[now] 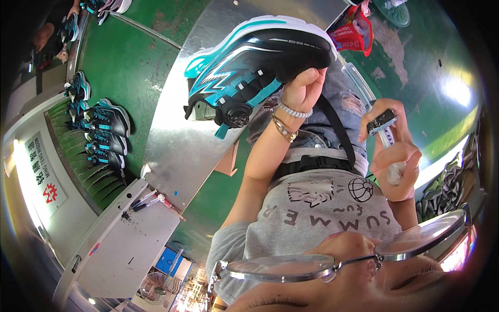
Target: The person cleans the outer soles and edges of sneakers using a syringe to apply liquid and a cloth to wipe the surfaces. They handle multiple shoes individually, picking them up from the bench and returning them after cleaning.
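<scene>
My left hand (304, 87) grips a black-and-turquoise sneaker (257, 58) near its heel and collar. The shoe lies on its side in the air, its white-and-turquoise sole facing away from me. A round dial closure (237, 115) and turquoise strap ends show at the near side. My right hand (393, 160) is closed around a clear syringe-like tube (358, 84). Its thin tip points towards the shoe's heel; whether it touches is hard to tell. A small black block with a light-blue base (382, 121) is also held between those fingers.
A shiny metal worktop (167, 144) extends beneath the shoe. Several similar sneakers (107, 128) stand on the left by green flaps (66, 144). Pens (150, 201) lie on a stained white board (128, 241). A red bag (356, 35) sits at upper right. Another person's hand (74, 9) shows at upper left.
</scene>
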`<state>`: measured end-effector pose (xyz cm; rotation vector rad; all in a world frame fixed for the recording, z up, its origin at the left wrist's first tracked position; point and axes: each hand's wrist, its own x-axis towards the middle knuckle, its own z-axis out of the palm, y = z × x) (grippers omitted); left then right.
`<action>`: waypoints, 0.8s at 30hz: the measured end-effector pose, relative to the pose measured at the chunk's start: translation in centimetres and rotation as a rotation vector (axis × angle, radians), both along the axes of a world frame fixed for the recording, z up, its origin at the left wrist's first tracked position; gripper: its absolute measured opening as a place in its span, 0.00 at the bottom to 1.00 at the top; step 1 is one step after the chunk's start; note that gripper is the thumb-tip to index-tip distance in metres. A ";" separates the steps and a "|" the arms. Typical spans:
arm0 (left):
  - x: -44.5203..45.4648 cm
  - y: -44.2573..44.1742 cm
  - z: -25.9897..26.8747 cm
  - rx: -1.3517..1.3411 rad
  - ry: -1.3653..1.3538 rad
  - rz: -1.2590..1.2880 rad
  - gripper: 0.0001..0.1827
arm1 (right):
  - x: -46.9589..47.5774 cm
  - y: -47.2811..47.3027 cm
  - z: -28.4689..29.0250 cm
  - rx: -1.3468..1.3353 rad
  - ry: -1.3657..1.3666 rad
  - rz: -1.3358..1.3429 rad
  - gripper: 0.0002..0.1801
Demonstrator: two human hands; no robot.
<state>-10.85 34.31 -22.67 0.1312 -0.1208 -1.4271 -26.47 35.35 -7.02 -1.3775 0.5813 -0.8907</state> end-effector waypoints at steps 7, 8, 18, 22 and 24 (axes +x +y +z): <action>-0.1 0.5 5.3 0.313 0.087 0.145 0.14 | 0.9 0.2 -1.2 -0.132 -0.063 0.046 0.31; 0.1 0.6 6.1 0.381 0.083 0.144 0.14 | 1.0 0.4 -1.5 -0.126 -0.092 0.038 0.30; 1.2 0.3 9.7 0.565 0.111 0.040 0.15 | 1.3 1.5 -4.0 -0.390 -0.073 -0.021 0.22; 1.6 0.1 9.7 0.546 0.142 0.035 0.14 | 1.3 1.5 -3.8 -0.377 -0.055 0.002 0.23; 1.9 0.2 9.5 0.534 0.151 0.046 0.14 | 1.6 1.5 -3.8 -0.341 -0.054 0.009 0.24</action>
